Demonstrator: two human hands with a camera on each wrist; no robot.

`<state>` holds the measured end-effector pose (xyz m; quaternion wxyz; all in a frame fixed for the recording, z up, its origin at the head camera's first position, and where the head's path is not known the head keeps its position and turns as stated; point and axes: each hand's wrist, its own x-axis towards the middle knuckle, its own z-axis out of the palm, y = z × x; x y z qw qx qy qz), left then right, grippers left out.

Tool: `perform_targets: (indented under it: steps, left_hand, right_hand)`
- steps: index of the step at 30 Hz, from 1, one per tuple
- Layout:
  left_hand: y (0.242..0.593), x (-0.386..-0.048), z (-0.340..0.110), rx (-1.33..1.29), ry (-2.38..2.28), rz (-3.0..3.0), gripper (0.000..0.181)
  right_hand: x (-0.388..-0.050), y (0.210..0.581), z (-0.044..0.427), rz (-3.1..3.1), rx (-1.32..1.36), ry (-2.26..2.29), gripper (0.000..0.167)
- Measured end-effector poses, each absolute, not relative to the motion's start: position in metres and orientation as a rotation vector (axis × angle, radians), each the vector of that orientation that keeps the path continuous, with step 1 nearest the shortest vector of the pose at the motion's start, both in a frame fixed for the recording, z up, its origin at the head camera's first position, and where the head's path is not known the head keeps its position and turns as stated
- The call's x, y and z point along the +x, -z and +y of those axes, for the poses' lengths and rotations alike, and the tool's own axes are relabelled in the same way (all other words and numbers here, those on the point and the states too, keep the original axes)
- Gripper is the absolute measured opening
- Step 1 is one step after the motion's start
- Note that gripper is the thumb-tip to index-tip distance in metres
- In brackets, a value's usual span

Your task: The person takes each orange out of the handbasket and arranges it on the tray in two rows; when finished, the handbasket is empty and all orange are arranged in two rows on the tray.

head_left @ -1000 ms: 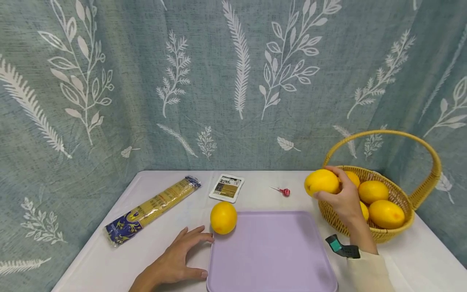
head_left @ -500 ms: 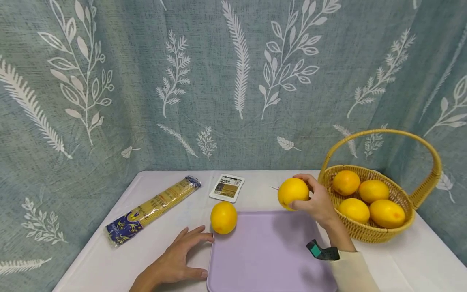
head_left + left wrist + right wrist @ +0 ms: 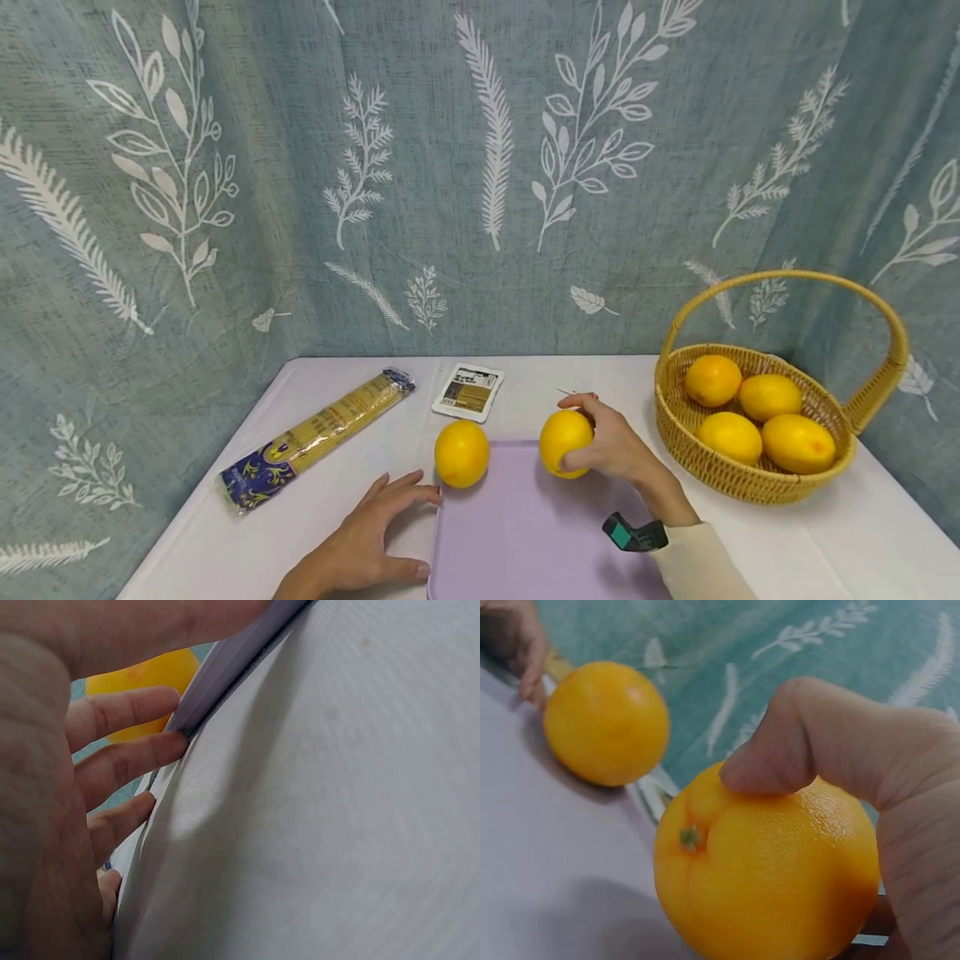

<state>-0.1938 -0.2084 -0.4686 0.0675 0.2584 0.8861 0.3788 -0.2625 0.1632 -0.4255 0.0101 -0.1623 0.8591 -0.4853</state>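
My right hand (image 3: 611, 446) grips an orange (image 3: 565, 443) over the back part of a lilac tray (image 3: 517, 533). In the right wrist view the thumb presses on the fruit's skin beside its green stem end; the other fingers are mostly hidden behind it. Another orange (image 3: 461, 453) sits at the tray's back left corner. At the tray's left edge my left hand (image 3: 363, 537) rests with fingers spread and relaxed. The left wrist view has its fingertips (image 3: 169, 742) at the tray's rim, holding nothing.
A wicker basket (image 3: 720, 479) with several yellow-orange fruits stands at the right, its tall handle arching above. A pack of spaghetti (image 3: 318, 437) lies at the left. Behind the tray are a flat white packet (image 3: 468, 392) and a lollipop (image 3: 573, 392), partly hidden by the right hand.
The right hand has carried the orange leftward and down from beside the basket to over the tray. The left hand and the other orange have stayed in place.
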Motion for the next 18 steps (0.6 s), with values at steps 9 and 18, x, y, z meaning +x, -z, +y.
perform_targets:
  steps: [9,18]
  left_hand:
    - [0.468,-0.195,-0.207,0.862,-1.108,2.701,0.068]
    - [0.469,-0.194,-0.209,0.876,-1.12,2.702,0.067]
  right_hand:
    - [-0.261,0.436,0.151,2.708,-0.474,1.345,0.078]
    - [-0.26,0.429,0.154,2.691,-0.505,1.261,0.084]
